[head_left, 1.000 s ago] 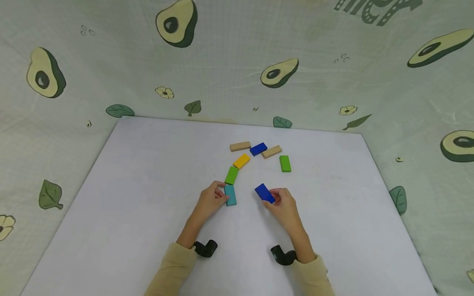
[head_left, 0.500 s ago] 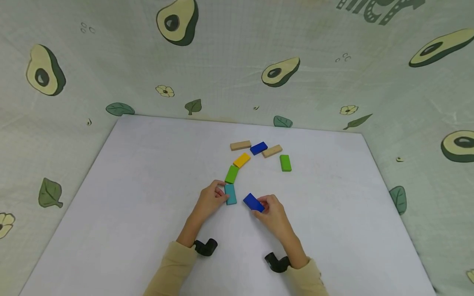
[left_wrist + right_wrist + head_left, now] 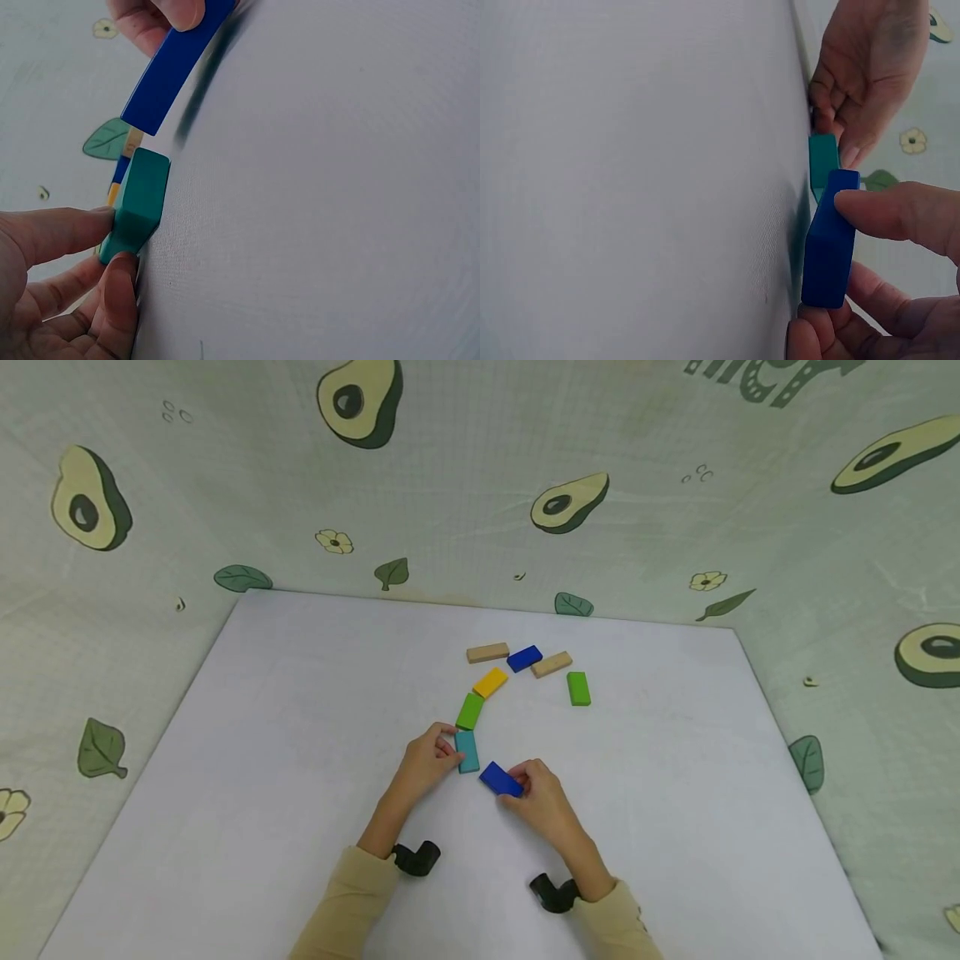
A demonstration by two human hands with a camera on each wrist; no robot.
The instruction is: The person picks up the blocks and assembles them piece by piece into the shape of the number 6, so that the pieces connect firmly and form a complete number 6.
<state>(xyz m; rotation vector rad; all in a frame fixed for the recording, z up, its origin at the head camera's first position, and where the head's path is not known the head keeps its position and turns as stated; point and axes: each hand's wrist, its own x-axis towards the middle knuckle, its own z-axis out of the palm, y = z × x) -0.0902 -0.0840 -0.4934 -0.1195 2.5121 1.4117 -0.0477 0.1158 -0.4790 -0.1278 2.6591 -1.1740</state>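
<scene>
A teal wooden block (image 3: 467,752) lies flat on the table, and my left hand (image 3: 427,762) pinches its left edge with thumb and fingers. In the left wrist view the thumb touches one side of this teal block (image 3: 139,199) while fingertips sit at its lower end. My right hand (image 3: 542,802) grips a dark blue block (image 3: 501,779) between thumb and fingers. That blue block (image 3: 176,71) is held just above the table, with its shadow beneath. It is tilted, close to the teal block's near right corner, with a small gap in the head view.
Beyond the teal block, a green block (image 3: 470,712) and a yellow block (image 3: 491,682) continue a curved row. Farther back lie a natural wood block (image 3: 487,652), another blue block (image 3: 524,658) and a second wood block (image 3: 552,664). Another green block (image 3: 578,688) lies to the right.
My right hand has moved left and nearer to me, bringing the blue block from the right to beside the teal block's near end. My left hand has stayed on the teal block.
</scene>
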